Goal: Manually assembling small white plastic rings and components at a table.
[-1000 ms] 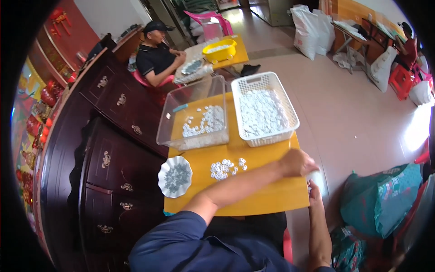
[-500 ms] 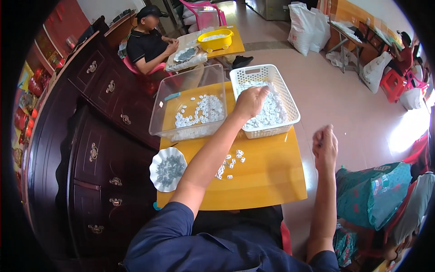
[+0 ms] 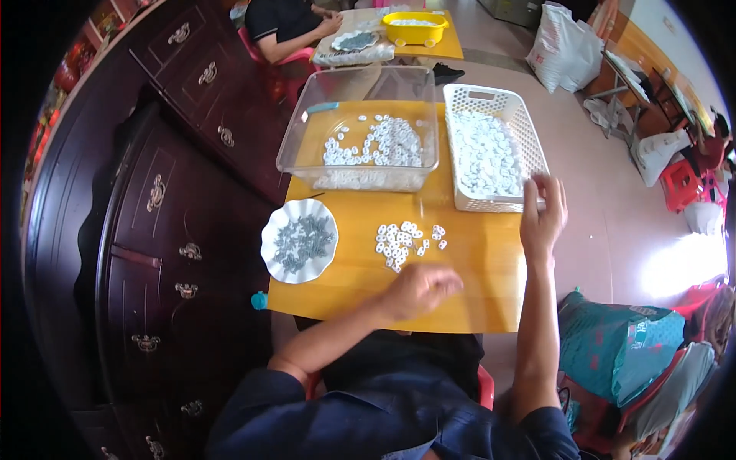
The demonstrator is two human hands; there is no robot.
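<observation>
My left hand (image 3: 424, 291) hovers low over the near part of the yellow table (image 3: 483, 284), its fingers curled; whatever they hold is hidden. Just beyond it lies a loose group of small white plastic pieces with dark holes (image 3: 395, 242). My right hand (image 3: 544, 213), fingers bent together, is at the near right corner of the white perforated basket (image 3: 539, 146); anything in its fingers is too small to make out. Many white pieces (image 3: 484, 157) fill the basket. A white scalloped plate (image 3: 331, 261) of small grey parts (image 3: 303, 244) sits to the left.
A clear plastic bin (image 3: 295, 157) with more white pieces stands beside the basket. Dark wooden drawers (image 3: 172, 253) line the left. Ahead, a person (image 3: 287, 31) works at another table with a yellow tub (image 3: 414, 32). A teal bag (image 3: 625, 345) rests at the right.
My left hand has come back from over the basket to the near part of the table. My right hand now appears beside the basket's corner. The whole view has shifted.
</observation>
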